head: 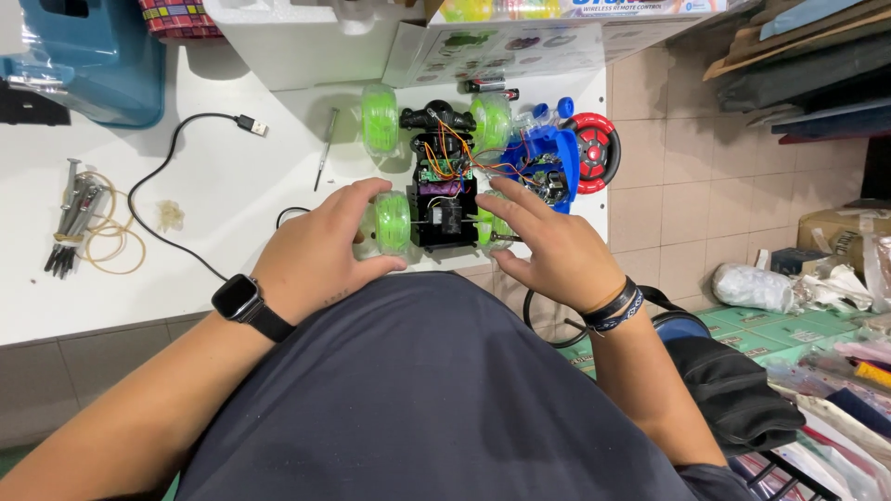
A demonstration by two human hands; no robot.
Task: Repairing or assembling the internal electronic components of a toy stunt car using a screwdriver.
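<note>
the person's left hand (316, 255) cups the near green wheel (392, 221) of the opened toy car (444, 186) at the white table's (111, 288) edge, while the right hand (548, 246), fingers spread and holding nothing, rests on the wheel opposite; steadying both sides evenly would likely spare the loose orange wires (445, 148) beyond the fingertips; the right-side wheel is mostly covered, and the blue shell (548, 153) past the right hand hides its insides
</note>
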